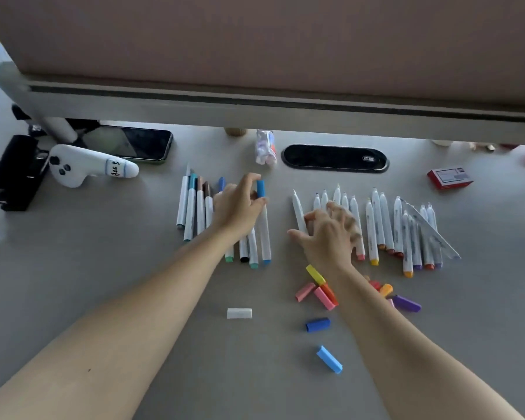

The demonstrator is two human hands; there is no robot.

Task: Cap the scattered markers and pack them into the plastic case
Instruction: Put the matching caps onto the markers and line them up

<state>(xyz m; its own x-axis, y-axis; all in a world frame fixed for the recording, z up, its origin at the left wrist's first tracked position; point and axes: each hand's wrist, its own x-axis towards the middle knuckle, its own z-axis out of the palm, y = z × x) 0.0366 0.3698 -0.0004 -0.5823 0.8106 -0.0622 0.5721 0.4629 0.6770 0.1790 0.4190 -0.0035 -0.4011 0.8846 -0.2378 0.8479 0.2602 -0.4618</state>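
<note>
**Between two rows of markers: capping in progress**

Under the left hand (238, 204), fingertips pinch a blue-capped marker (263, 225) near its cap. Light, stiff, smooth barrel; likely best held mid-barrel. Right hand (328, 234), fingers spread, rests on uncapped markers (376, 225). Loose caps (319, 291) lie nearer the wrist. No case visible.

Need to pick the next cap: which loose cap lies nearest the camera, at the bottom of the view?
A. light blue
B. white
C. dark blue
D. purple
A: the light blue cap lies lowest in view, below the dark blue cap and white cap.
</note>
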